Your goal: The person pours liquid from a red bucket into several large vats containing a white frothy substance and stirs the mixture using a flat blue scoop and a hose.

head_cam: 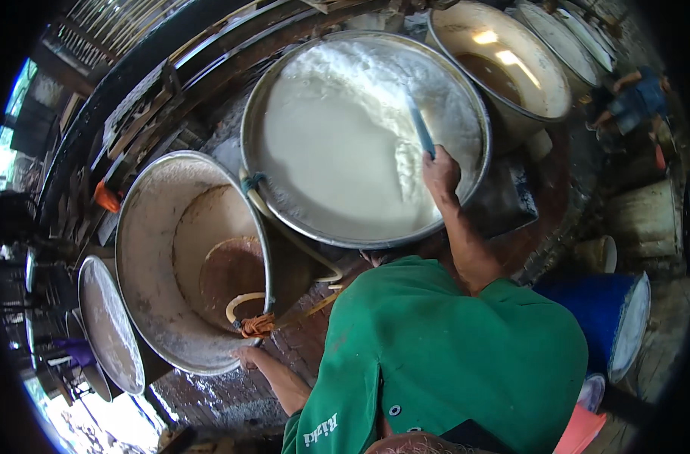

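My right hand [441,171] is closed around a blue flat-handled stirring tool [420,122]. The tool's far end disappears into white foam [373,71] in a wide metal-rimmed vat [299,228] of milky liquid [328,153]. What shape that end has is hidden. Foam gathers along the far and right sides of the vat. My left hand [247,357] rests on the near rim of a second deep vat [146,227], its fingers curled over the edge. Brown liquid [231,278] lies at the bottom there. An orange cord [257,326] ties a pale hose [245,298] to that rim.
A tall vat [541,74] with brownish liquid stands at the upper right. A shallower pan [109,326] is at far left. A blue barrel [589,318] lies beside me at right. Another person [637,102] is at the far right. The brick floor [220,400] looks wet.
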{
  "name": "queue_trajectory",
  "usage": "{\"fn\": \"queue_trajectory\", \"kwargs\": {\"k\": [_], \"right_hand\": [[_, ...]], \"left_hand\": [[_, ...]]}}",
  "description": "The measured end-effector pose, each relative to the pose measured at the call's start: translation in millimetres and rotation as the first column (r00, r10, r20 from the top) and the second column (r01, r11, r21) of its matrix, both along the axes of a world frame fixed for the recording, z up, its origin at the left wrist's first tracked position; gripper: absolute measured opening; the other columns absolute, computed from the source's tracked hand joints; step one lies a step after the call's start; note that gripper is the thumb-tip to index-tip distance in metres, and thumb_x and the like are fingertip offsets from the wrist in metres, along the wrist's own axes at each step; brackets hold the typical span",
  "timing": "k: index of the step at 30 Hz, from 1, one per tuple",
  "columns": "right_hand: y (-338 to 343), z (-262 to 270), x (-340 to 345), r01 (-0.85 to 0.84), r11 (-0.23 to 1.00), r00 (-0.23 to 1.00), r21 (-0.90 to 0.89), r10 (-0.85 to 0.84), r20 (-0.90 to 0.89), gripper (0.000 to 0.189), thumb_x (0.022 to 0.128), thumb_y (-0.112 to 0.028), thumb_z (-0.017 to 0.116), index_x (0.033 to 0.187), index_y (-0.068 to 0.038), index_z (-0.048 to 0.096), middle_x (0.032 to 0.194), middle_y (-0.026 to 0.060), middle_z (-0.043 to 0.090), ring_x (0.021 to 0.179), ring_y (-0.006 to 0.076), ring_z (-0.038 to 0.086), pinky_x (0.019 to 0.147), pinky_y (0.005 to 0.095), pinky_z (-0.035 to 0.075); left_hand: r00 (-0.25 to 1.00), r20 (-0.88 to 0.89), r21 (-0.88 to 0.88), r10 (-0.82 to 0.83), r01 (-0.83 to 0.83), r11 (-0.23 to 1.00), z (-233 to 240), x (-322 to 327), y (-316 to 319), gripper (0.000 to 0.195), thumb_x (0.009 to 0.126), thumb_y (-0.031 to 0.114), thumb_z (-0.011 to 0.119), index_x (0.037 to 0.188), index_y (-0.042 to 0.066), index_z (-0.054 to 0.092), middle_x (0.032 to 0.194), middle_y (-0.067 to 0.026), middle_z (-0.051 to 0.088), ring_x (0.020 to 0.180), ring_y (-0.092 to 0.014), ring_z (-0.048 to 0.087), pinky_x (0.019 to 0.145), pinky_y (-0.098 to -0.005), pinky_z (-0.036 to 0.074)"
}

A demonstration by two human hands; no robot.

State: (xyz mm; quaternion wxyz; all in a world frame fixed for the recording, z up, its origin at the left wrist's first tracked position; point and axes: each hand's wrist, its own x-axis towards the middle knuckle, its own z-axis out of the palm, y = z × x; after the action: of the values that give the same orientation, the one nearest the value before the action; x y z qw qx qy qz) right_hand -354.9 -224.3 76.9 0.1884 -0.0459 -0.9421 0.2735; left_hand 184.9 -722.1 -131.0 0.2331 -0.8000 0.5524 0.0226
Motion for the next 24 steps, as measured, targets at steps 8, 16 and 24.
{"fn": "queue_trajectory", "kwargs": {"k": [8, 16, 24], "right_hand": [[-192.1, -60.1, 21.3, -0.791, 0.431, 0.534, 0.434, 0.832, 0.148, 0.01, 0.08, -0.005, 0.053, 0.078, -0.007, 0.063, 0.08, 0.0117, 0.063, 0.071, 0.0322, 0.064, 0.058, 0.0423, 0.053], [-244.3, -45.2, -69.9, -0.605, 0.793, 0.765, -0.074, 0.604, 0.221, 0.022, 0.08, -0.019, 0.054, 0.089, -0.006, 0.069, 0.097, 0.0189, 0.07, 0.09, 0.0388, 0.068, 0.076, 0.0482, 0.054], [-105.0, -87.6, -73.0, -0.248, 0.697, 0.786, -0.672, 0.55, 0.28, 0.041, 0.077, -0.026, 0.071, 0.106, 0.003, 0.067, 0.096, 0.0175, 0.071, 0.087, 0.0258, 0.067, 0.079, 0.0365, 0.052]], "left_hand": [[0.367, -0.812, -0.014, 0.454, -0.79, 0.613, 54.5, -23.3, 29.5, 0.078, 0.093, 0.05, 0.052, 0.14, -0.009, 0.034, 0.12, -0.0298, 0.057, 0.099, -0.039, 0.065, 0.074, -0.05, 0.057], [0.039, -0.965, 0.089, 0.259, -0.881, 0.464, 108.9, -29.2, 93.8, 0.084, 0.089, 0.062, 0.05, 0.127, -0.013, 0.048, 0.125, -0.0227, 0.054, 0.099, -0.038, 0.062, 0.069, -0.0515, 0.055], [0.32, -0.946, -0.271, -0.057, -0.679, 0.682, 135.7, -33.1, 137.4, 0.07, 0.096, 0.057, 0.045, 0.126, -0.006, 0.05, 0.101, -0.0224, 0.065, 0.077, -0.033, 0.067, 0.058, -0.039, 0.053]]}}
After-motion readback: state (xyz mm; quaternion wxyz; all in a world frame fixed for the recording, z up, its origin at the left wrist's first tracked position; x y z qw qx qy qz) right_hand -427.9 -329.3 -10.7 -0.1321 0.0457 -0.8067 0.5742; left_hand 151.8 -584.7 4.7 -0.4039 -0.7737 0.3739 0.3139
